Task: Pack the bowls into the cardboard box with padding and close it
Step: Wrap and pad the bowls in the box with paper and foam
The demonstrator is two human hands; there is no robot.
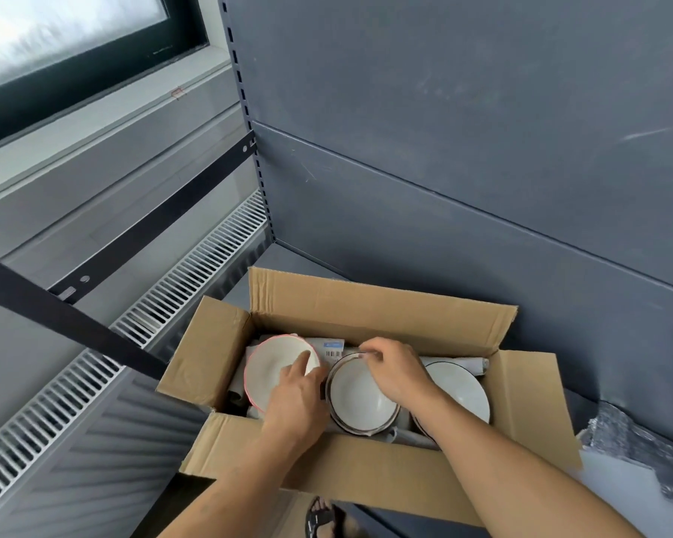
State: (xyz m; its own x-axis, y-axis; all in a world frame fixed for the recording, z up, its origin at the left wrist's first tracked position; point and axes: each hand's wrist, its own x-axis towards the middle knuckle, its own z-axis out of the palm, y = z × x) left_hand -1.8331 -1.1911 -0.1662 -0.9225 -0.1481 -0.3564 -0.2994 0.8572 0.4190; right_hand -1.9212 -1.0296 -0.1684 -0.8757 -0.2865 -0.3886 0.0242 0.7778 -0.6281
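Grey metal shelf [284, 262] by a window [74, 25] holds an open cardboard box [366, 316]. My right hand [397, 370] pinches the dark-rimmed bowl [354, 399]; my left hand [296, 398] touches the pink-rimmed bowl [269, 366], grip unclear.
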